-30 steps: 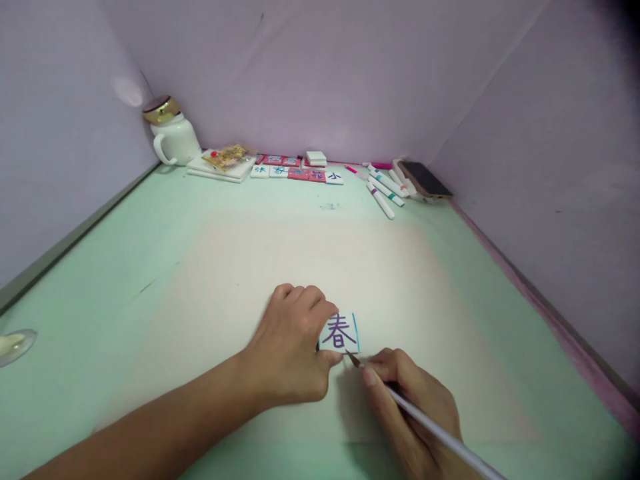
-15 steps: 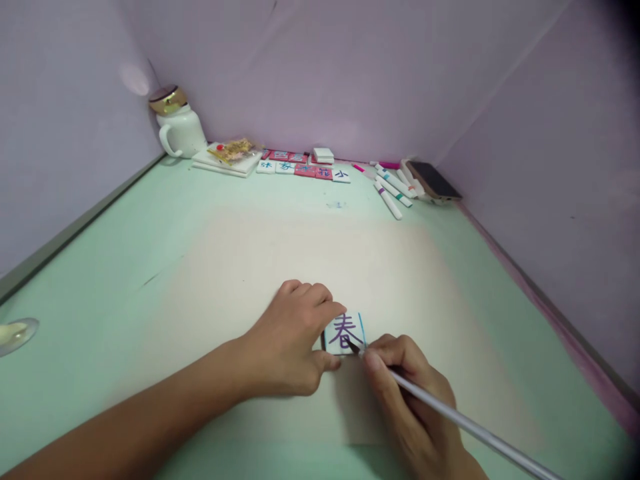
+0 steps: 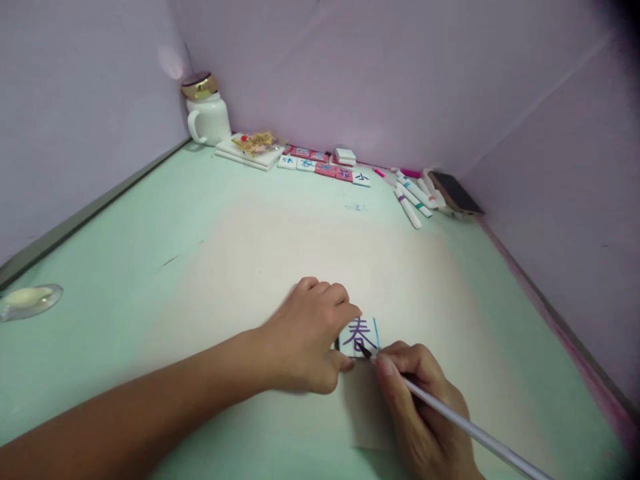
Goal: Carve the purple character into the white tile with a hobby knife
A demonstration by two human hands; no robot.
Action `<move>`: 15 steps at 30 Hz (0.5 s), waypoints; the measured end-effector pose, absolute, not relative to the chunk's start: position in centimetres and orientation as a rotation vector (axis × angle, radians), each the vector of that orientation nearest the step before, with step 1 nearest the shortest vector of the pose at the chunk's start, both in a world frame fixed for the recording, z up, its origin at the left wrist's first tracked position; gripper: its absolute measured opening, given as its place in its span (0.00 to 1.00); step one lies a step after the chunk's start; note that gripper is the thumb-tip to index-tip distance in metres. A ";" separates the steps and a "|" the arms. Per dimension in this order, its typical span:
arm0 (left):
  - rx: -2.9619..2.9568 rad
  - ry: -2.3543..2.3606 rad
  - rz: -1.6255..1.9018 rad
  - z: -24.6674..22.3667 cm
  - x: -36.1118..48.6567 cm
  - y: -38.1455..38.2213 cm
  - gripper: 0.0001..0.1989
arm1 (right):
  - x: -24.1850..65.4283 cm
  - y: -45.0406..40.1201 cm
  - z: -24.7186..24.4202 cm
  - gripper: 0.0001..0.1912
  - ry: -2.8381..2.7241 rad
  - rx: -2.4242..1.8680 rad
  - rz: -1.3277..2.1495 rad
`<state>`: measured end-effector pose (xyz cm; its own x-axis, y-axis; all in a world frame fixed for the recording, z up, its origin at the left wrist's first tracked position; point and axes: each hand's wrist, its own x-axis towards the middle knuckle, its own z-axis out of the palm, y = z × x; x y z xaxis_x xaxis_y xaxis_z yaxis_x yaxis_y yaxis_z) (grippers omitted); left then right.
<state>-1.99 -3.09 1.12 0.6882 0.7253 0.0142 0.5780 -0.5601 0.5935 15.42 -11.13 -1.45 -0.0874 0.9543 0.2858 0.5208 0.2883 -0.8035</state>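
Your left hand [image 3: 315,340] has its grip drawn in around the small square tile [image 3: 354,331], forefinger at the far edge and thumb by the near edge. The tile lies on the pale sheet [image 3: 280,233] spread over the green bench [image 3: 115,287], just in front of you, and bears a purple character and a blue line down its right side. Your right hand [image 3: 433,400] has its grip closed on the brush [image 3: 467,423], thumb and fingers pinched near the bristles, and the dark tip is over the lower part of the character.

At the far left corner you have a white mug [image 3: 213,120] topped by a gold lid [image 3: 200,87], so you cannot see what it holds. Near the left edge of your view is a clear dish [image 3: 56,295] with something pale yellow in it, perhaps paint, though the view is too poor to be sure. Beside the mug, a clear packet [image 3: 260,142] with gold bits inside rests on white slabs [image 3: 227,152]. Next along are red and white lettered tiles [image 3: 326,170], with plain white tiles [image 3: 345,156] stacked behind them. To their right you have loose markers [image 3: 409,208] and a dark phone [image 3: 456,193].
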 end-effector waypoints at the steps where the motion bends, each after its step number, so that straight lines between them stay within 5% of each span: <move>1: 2.342 0.998 0.345 1.1 -2.0 -3.1 0.14 | 15.4 -11.1 -1.5 0.08 -1.732 -1.356 0.665; 15: 2.351 1.002 0.348 1.1 -2.0 -3.2 0.11 | 15.4 -10.9 -1.7 0.08 -1.781 -1.374 0.611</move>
<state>-1.99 -3.15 1.11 0.6880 0.7254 0.0201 0.5815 -0.5676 0.5828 15.43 -10.91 -1.69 -0.1019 0.9508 0.2925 0.5708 0.2967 -0.7656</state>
